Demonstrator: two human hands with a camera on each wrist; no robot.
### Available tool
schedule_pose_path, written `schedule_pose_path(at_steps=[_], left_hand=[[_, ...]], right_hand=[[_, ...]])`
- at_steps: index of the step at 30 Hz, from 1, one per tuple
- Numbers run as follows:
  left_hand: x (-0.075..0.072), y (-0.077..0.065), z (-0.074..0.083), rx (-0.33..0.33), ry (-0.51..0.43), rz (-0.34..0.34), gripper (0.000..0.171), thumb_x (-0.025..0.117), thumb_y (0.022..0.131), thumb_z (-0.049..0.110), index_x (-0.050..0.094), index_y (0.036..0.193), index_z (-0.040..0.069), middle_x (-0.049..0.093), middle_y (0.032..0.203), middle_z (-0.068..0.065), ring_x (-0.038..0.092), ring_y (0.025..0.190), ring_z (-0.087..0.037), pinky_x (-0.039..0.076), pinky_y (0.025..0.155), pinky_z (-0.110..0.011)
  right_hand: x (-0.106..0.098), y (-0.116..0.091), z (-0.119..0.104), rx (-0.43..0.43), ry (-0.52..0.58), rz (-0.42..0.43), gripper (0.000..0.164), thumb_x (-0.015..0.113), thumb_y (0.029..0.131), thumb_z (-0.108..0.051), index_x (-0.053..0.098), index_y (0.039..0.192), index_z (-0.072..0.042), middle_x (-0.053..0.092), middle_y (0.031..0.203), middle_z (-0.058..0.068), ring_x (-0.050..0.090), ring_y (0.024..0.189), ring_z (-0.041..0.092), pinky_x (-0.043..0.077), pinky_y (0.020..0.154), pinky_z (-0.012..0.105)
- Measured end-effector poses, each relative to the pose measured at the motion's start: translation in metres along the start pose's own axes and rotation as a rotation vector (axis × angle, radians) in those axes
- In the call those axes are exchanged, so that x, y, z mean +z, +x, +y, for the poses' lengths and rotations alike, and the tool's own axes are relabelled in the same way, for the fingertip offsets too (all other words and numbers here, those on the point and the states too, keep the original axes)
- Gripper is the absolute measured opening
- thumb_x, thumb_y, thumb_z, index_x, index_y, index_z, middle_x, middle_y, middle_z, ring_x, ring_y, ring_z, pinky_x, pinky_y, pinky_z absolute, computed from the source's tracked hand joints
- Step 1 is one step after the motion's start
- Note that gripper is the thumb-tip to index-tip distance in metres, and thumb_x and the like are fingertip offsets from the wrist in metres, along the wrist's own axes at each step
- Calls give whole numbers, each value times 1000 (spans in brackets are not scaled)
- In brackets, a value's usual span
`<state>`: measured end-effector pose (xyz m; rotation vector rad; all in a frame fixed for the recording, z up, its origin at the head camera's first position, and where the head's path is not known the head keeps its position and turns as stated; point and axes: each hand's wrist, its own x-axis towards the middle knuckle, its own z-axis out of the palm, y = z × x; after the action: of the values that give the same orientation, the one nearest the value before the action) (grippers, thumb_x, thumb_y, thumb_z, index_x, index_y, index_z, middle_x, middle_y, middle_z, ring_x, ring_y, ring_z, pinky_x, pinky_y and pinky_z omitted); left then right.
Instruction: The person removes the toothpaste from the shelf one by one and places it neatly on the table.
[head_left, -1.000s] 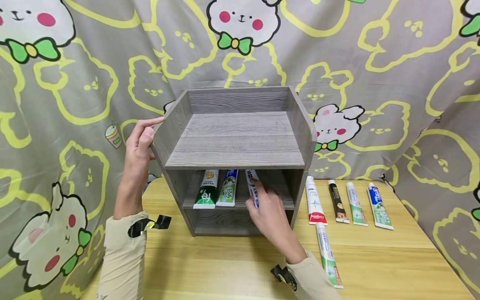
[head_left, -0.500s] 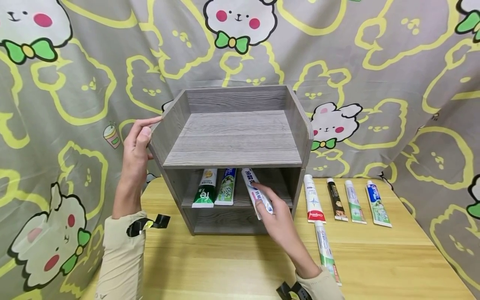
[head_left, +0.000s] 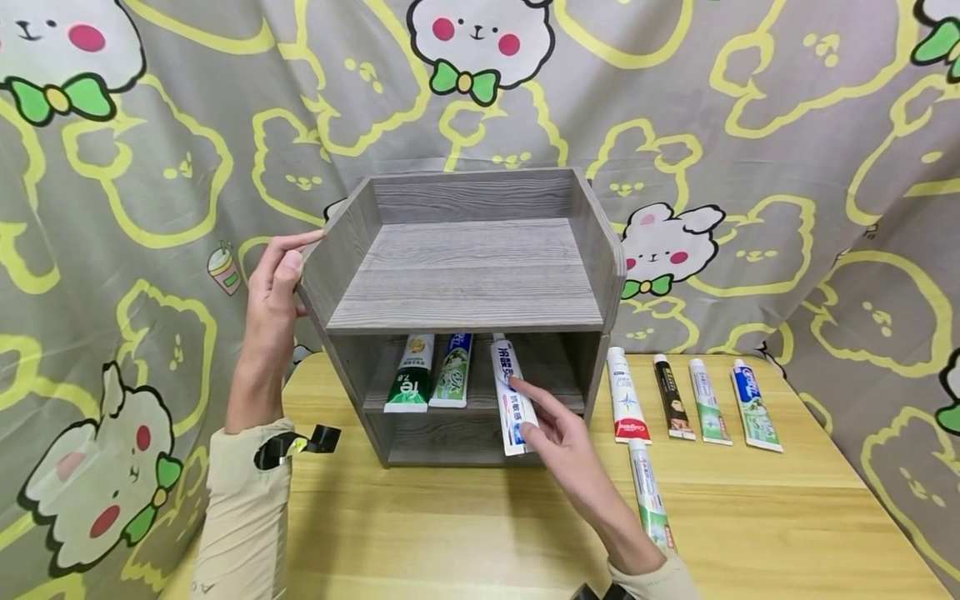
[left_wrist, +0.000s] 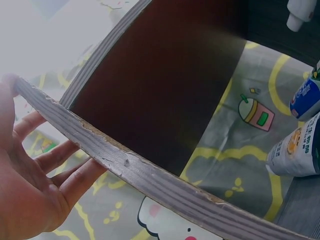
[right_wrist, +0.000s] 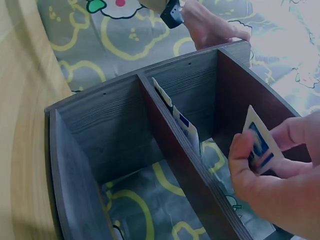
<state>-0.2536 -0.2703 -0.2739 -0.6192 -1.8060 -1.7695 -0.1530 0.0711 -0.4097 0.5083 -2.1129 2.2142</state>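
Note:
My right hand point(head_left: 566, 442) pinches a white and blue toothpaste tube point(head_left: 513, 402) between thumb and fingers. The tube's cap end points into the middle compartment of a grey wooden shelf point(head_left: 465, 279), and its flat end sticks out in front. Left of it, a green and white tube point(head_left: 411, 379) and a blue and green tube point(head_left: 452, 375) lie side by side on that level. My left hand point(head_left: 272, 292) grips the upper edge of the shelf's left side panel. In the left wrist view, the fingers of that hand point(left_wrist: 42, 185) lie against this edge.
Right of the shelf, on the wooden table point(head_left: 757, 517), lie a Colgate tube point(head_left: 627, 400), a black tube point(head_left: 673, 400), a white and green tube point(head_left: 708, 404) and a blue and green tube point(head_left: 756, 408). Another tube point(head_left: 651, 492) lies nearer. A patterned curtain point(head_left: 750, 167) hangs behind.
My right hand has drawn back toward me, bringing the white and blue tube partly out of the middle compartment and turning its printed face up. The left hand stays on the shelf's side.

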Motion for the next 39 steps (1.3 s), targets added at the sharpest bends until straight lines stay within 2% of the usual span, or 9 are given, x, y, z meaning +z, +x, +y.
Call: schedule_pose_path(at_steps=[2,4,12,20,30,39], left_hand=[[0,0,0,2,-5,-6,39,48,103,24,64,135,8,57,116,-13,59,82,-20,55,53,-25],[0,1,0,4,-10,-9,39,48,103,24,64,135,8,57,116,-12,60,82,-20,55,53,-25],[0,2,-1,10,-10,-9,39,48,103,24,64,135,8,57,117,-13,59,81,-20,54,53,-25],[0,2,0,14,-6,-7,39,48,103,24,64,135,8,56,117,-13,59,81,-21,55,53,-24],[-1,0,0,11,3,-4,39,47,103,23,64,135,8,56,117,-12,59,82,-21,55,54,-24],[0,0,0,2,-15,1,39,48,103,24,65,135,8,57,116,-13,60,80,-19,54,53,-24]], right_hand=[[-2,-2,2,-5,13,-31,54,52,99,8,50,151,-7,43,156,17,50,135,28,49,100,24],[-4,-5,3,-1,21,-51,55,54,98,8,50,151,-8,42,157,17,48,139,29,49,102,26],[-13,-13,3,25,55,-105,63,62,93,10,47,151,-8,47,144,25,61,123,33,57,92,36],[-23,-25,5,80,48,-158,68,68,89,11,48,149,-14,38,139,23,68,113,29,60,81,42],[-38,-42,10,62,-44,-96,73,83,83,0,51,147,-17,49,135,21,67,105,25,61,74,43],[-51,-54,9,77,-114,-26,56,77,92,-7,56,144,-15,52,138,18,67,106,24,61,78,36]])
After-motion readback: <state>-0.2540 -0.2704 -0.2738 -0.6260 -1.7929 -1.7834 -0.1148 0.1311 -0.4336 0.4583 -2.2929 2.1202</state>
